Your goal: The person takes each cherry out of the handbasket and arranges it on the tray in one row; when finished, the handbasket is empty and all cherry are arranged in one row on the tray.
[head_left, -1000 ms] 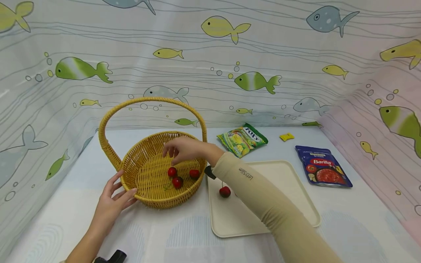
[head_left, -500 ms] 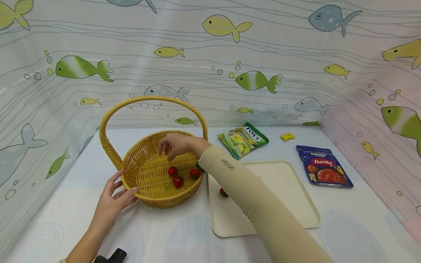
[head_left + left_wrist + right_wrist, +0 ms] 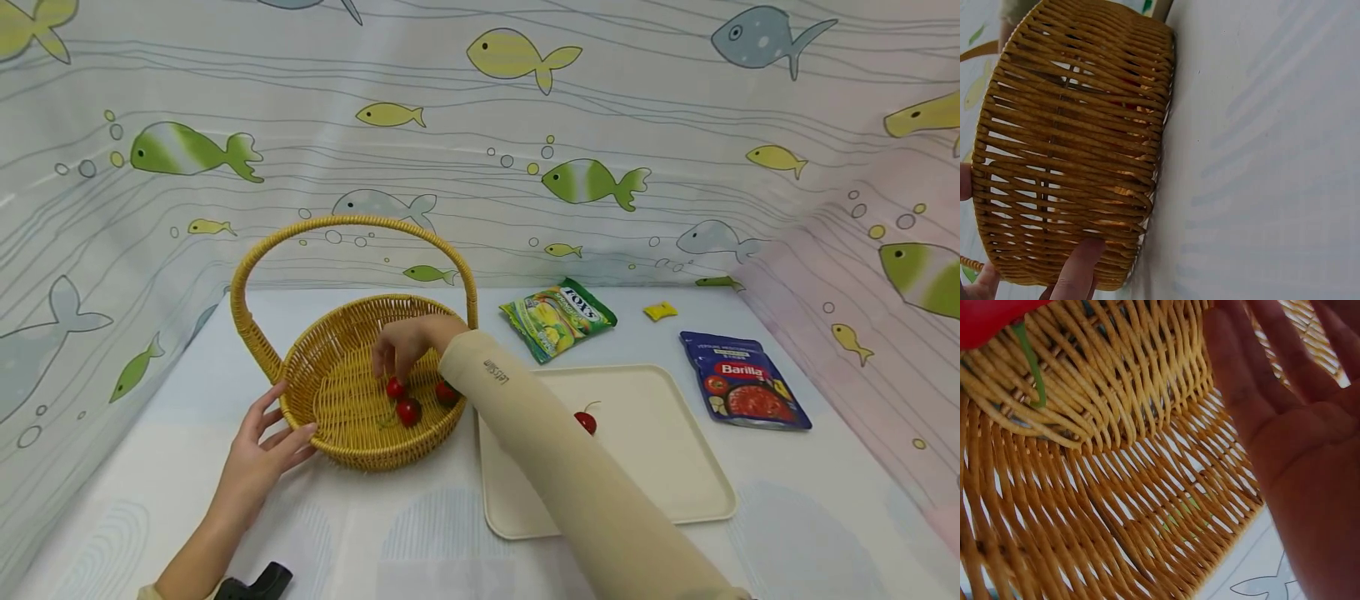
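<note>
A round yellow wicker basket (image 3: 375,457) with a tall hoop handle stands left of centre. My left hand (image 3: 251,467) holds its near left rim; in the left wrist view a finger (image 3: 1079,269) lies against the woven outer wall. Inside the basket, my right hand (image 3: 408,343) hangs with its fingers pointing down, the tips just at a red cherry (image 3: 395,387). Contact there is hard to make out. Another cherry (image 3: 408,412) lies nearer, and a red fruit (image 3: 447,393) is partly behind the sleeve. The right wrist view shows a red fruit (image 3: 988,322) with a green stem.
A cream tray (image 3: 645,492) lies right of the basket, with a stemmed cherry (image 3: 586,422) on it, partly covered by the right sleeve (image 3: 555,450). Behind are a green Fox's candy bag (image 3: 558,321) and a small yellow packet (image 3: 660,311). A blue Barilla pouch (image 3: 744,383) lies far right.
My right hand has shifted left, then back and down toward the cherry in the basket. Its sleeve now hides one tray cherry and uncovers another. The left hand has stayed on the rim.
</note>
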Tool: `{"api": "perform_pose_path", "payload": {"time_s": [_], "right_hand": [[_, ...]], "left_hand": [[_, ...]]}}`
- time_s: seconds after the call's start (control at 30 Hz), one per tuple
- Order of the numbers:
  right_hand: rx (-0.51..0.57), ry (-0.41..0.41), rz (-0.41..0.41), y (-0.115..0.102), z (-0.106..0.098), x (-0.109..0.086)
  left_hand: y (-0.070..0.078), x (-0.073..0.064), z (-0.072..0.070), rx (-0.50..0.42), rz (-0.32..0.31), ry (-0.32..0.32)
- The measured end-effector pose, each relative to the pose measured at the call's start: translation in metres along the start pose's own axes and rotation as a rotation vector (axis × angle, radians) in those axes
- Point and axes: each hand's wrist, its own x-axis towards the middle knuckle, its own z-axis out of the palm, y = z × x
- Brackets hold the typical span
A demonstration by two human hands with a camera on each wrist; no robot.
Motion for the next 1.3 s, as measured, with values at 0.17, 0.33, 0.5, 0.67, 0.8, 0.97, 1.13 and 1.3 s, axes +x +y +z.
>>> {"api": "perform_pose_path", "payload": {"time_s": [0.17,0.33,0.5,0.67,0.8,0.97,1.13,1.3], "right_hand": [[-0.031,-0.021,0.042,0.002,0.004,0.003],[-0.079,-0.023,0.054,0.000,0.006,0.005],[-0.076,0.012,0.033,-0.004,0.000,0.003],[-0.044,0.091,-0.024,-0.009,-0.006,-0.004],[-0.049,0.152,-0.100,-0.015,-0.009,-0.011],[-0.089,0.210,-0.158,-0.024,-0.010,-0.025],[-0.118,0.261,-0.178,-0.028,-0.008,-0.044],[-0.105,0.288,-0.227,-0.027,-0.003,-0.067]], "left_hand": [[0.000,0.000,-0.001,0.003,-0.001,-0.004],[0.002,-0.001,0.001,-0.008,0.004,-0.001],[0.002,-0.002,0.001,-0.019,0.004,0.000],[0.001,-0.001,0.001,-0.008,-0.001,-0.001],[0.000,0.000,0.000,-0.013,-0.005,-0.002],[0.000,-0.001,-0.001,-0.007,-0.020,0.001],[0.001,-0.001,0.000,0.018,-0.036,0.012],[0.002,-0.002,0.001,0.016,-0.036,0.013]]}}
